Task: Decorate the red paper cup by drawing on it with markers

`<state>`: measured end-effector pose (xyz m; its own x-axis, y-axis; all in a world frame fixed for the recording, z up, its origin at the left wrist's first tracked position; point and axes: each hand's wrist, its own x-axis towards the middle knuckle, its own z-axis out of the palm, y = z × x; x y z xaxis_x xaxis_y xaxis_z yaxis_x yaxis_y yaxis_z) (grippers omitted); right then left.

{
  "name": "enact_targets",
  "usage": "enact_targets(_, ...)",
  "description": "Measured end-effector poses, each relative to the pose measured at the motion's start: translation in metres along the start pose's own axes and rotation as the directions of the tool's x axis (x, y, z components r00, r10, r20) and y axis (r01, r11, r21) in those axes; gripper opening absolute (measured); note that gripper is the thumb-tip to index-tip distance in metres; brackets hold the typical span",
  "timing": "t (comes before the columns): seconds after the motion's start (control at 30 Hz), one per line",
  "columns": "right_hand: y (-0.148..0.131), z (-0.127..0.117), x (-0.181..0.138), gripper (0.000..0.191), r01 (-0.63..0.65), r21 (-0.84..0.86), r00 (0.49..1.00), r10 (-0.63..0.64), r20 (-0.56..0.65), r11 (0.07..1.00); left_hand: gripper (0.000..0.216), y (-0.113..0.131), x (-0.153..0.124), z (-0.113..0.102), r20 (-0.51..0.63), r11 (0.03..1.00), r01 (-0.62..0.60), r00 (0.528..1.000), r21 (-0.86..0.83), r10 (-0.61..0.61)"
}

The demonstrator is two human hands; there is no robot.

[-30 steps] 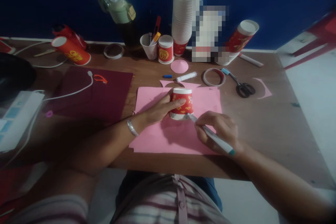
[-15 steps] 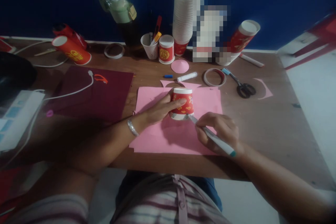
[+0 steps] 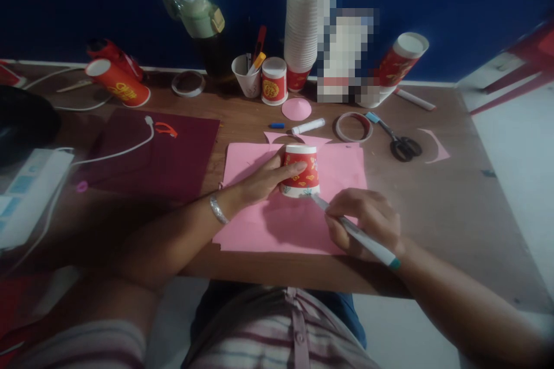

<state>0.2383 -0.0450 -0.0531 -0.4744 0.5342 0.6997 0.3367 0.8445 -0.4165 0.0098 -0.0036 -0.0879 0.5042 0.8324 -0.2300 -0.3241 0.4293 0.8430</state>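
Observation:
My left hand point(image 3: 277, 174) is closed around the left side of a red paper cup point(image 3: 304, 177) with gold patterns, its thumb lying across the front. The cup is upside down over pink paper point(image 3: 259, 225). Small green marks show on its white lower band. My right hand point(image 3: 366, 219) grips a white marker point(image 3: 367, 242) with a green end, and the tip is at the cup's lower edge. Whether the tip touches the cup I cannot tell. Behind the cup lies a pink paper scrap point(image 3: 318, 139) with a curved cut.
Behind the pink paper are a white marker point(image 3: 308, 126), a tape roll point(image 3: 355, 127), scissors point(image 3: 404, 148) and a pink paper cone point(image 3: 296, 109). A tall cup stack point(image 3: 303, 29) stands by the wall. A white cable point(image 3: 116, 154) crosses a dark red sheet point(image 3: 182, 167) at left.
My right hand has moved slightly right and down with the marker. Green marks on the cup's band show more clearly. My left hand and the cup have hardly moved.

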Motion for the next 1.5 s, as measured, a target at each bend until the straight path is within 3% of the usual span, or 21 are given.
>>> enact_targets(0.6, 0.0023, 0.0013, 0.0004, 0.017, -0.019, -0.064, 0.999, 0.021, 0.026, 0.998, 0.064, -0.0007, 0.0005, -0.0012, 0.01, 1.0, 0.0, 1.0, 0.013, -0.001)
enact_targets(1.5, 0.0045, 0.0037, 0.0, 0.018, -0.02, -0.023, 0.998, 0.021, 0.054, 1.0, 0.074, -0.0037, 0.0011, -0.0031, -0.005, 0.998, -0.001, 1.0, 0.067, 0.002)
